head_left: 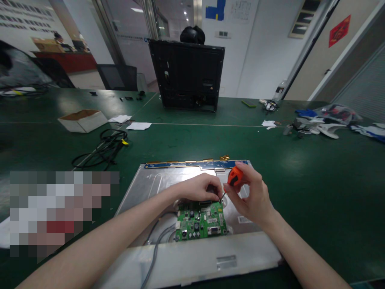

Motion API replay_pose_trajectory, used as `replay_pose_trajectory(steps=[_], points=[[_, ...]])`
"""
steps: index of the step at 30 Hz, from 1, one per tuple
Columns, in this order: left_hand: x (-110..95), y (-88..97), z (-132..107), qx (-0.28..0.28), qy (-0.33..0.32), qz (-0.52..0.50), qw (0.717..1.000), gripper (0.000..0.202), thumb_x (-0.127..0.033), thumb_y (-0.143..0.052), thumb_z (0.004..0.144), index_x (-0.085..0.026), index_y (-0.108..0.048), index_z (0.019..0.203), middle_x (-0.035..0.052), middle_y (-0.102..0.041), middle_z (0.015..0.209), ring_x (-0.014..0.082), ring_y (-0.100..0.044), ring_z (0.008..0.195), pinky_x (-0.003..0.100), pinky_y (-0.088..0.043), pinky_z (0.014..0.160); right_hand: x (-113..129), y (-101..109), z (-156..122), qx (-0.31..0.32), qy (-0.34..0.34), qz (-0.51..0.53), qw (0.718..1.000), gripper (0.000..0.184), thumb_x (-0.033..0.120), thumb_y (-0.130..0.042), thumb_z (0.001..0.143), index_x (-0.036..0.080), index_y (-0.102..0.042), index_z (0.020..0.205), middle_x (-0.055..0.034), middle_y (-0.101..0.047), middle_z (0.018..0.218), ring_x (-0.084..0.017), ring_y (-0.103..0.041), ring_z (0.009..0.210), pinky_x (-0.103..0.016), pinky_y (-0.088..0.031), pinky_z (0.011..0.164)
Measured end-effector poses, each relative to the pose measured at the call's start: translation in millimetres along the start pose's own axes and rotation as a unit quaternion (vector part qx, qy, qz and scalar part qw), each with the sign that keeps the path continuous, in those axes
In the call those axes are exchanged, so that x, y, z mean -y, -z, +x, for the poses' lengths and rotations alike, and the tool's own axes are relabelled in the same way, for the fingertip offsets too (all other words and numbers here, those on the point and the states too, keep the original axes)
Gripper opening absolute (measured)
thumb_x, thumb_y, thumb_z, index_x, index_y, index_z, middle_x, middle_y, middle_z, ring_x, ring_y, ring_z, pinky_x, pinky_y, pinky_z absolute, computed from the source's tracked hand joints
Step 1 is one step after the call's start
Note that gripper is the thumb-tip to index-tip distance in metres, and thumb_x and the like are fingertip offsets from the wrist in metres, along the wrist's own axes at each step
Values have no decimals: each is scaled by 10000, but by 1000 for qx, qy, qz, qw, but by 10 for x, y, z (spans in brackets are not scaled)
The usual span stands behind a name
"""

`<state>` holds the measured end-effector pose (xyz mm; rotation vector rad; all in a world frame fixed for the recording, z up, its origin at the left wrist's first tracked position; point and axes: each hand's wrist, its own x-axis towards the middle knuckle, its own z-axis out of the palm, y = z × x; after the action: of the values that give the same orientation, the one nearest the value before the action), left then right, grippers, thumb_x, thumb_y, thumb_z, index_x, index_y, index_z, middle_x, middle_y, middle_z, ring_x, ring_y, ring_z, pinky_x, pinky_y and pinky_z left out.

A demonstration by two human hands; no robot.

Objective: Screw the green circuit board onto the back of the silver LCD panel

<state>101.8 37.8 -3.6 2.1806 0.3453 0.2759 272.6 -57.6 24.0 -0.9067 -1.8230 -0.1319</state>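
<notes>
Where the metal panel (135, 200) lies flat on the green table (325, 180), a pale strip (186, 257) covers its near side, and a grey cable (155, 257) runs over that strip toward the left edge of the circuit board (200, 220). The green board sits on the middle of the panel, its sockets and small parts facing up. At its far right corner stands the tip of the screwdriver (235, 176), tilted, its orange and black handle pinched between the thumb and fingers of the right hand (252, 192). The left hand (201, 188) reaches across the far edge of the board with its fingers bent and its fingertips just beside the screwdriver's tip; whether they grip anything small, I cannot tell. Along the far edge of the panel runs a blue strip (173, 165).

Beyond the panel, to the left, lie a loose heap of black cables (102, 150), a sheet of paper (138, 126) and an open white box (82, 122). Off to the right, a clear plastic bag (341, 113) rests among scattered odds and ends. Farther back, a large black casing (188, 74) stands upright on the table, with a dark chair (117, 77) behind the table's far edge to its left.
</notes>
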Motion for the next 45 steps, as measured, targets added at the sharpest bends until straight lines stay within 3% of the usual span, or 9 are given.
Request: replay_pose_trajectory(steps=[9, 18, 31, 40, 45], points=[[13, 8, 1, 20, -1, 18, 1000, 77, -140, -664, 794, -156, -663, 869, 11, -655, 859, 161, -600, 804, 240, -446, 713, 10, -2, 25, 2, 14, 3, 1000, 499, 241, -556, 906, 232, -350, 1360, 26, -549, 759, -89, -495, 505, -196, -438, 427], [32, -3, 4, 23, 4, 4, 1000, 90, -135, -691, 782, -153, -671, 869, 3, -655, 826, 143, -590, 748, 239, -442, 691, 37, 23, 14, 18, 7, 29, 999, 541, 125, -502, 870, 182, -325, 1378, -26, -589, 848, -105, -571, 571, -213, -501, 472], [42, -8, 3, 23, 1, -1, 1000, 146, -170, -685, 795, -162, -673, 941, 31, -682, 931, 180, -617, 847, 264, -460, 735, 19, -11, 24, -9, 28, -3, 1000, 484, 179, -555, 885, 218, -371, 1331, 34, -534, 713, -103, -499, 523, -209, -469, 453], [60, -13, 6, 23, 0, 2, 1000, 96, -181, -702, 792, -161, -677, 882, 12, -659, 846, 163, -600, 787, 252, -454, 709, 54, 47, 9, 26, 9, 35, 999, 533, 125, -497, 859, 175, -343, 1367, -42, -604, 841, -144, -600, 635, -262, -544, 525], [51, -27, 6, 25, 8, -39, 999, 92, -191, -704, 793, -164, -678, 877, 9, -651, 830, 147, -591, 750, 243, -459, 686, 51, 31, 13, 15, 11, 9, 1000, 543, 117, -502, 858, 175, -338, 1372, -62, -621, 912, -115, -570, 573, -224, -498, 451]])
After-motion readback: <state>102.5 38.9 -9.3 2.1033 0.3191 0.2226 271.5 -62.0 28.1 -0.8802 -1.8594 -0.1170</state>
